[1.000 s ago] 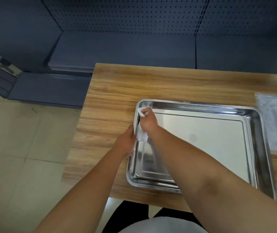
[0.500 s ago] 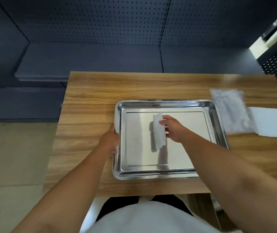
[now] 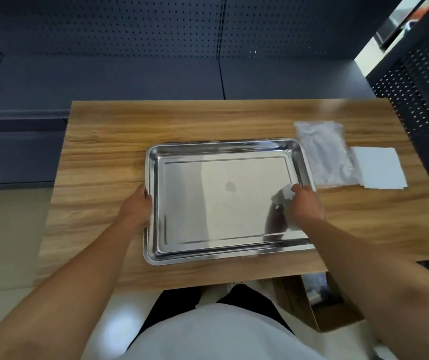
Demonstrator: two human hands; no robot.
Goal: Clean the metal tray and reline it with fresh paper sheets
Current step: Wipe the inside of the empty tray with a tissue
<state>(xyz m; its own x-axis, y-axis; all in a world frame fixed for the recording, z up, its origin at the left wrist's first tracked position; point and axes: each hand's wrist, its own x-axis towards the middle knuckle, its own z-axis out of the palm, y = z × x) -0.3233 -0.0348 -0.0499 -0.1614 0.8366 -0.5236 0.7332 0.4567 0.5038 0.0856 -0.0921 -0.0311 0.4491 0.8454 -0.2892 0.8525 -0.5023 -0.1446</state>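
- Steel, shiny and rectangular, the metal tray point(image 3: 153, 203) sits mid-table; I judge it rigid, light and slick, best gripped by its rolled rim.
- My left hand point(image 3: 137, 207) clamps the 9 o'clock rim.
- My right hand point(image 3: 306, 206) pinches a limp white paper wipe point(image 3: 288, 191) at 3 o'clock.
- Fresh white paper sheets point(image 3: 378, 167) lie beyond, flimsy; lift them by an edge.

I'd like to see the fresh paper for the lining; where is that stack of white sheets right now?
In the head view, the white sheets lie on the wooden table, far right, beside a clear plastic bag next to the metal tray.
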